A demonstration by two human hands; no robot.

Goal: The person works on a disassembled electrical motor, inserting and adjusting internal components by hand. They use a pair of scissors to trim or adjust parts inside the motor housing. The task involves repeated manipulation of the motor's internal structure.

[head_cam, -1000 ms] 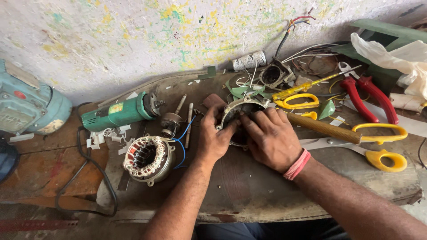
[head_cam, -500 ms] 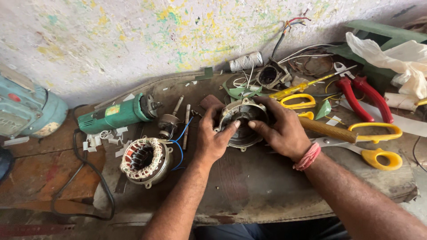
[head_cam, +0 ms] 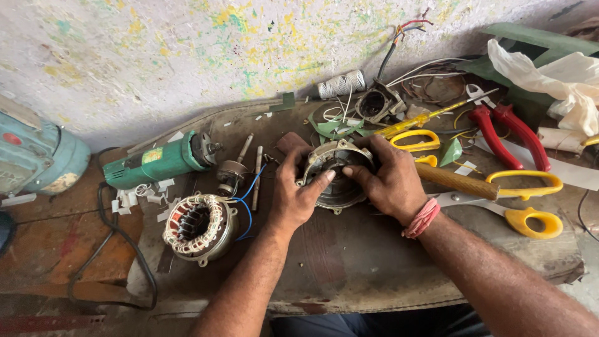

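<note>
Between the two hands, at the middle of the worn bench top, sits a round grey metal motor end cover, and both sets of fingers are closed about it. The left hand curls around its near-left rim, thumb laid across the face; the right hand wraps the far-right edge, fingertips pressed onto the top. The cover rests on the bench, slightly tilted toward the person.

As I judge it, the motor is apart and nowhere near back together. The copper-wound stator ring with blue leads lies separate, left of the left wrist, and a small armature shaft with its gear lies loose just beyond it. The green angle grinder body lies open-ended beside those parts. So stripping looks done; fitting the pieces together looks still ahead.

Farther out to the right lie yellow-handled scissors, red-handled pliers, a yellow-handled screwdriver and a spool of pale thread by the spattered wall.
</note>
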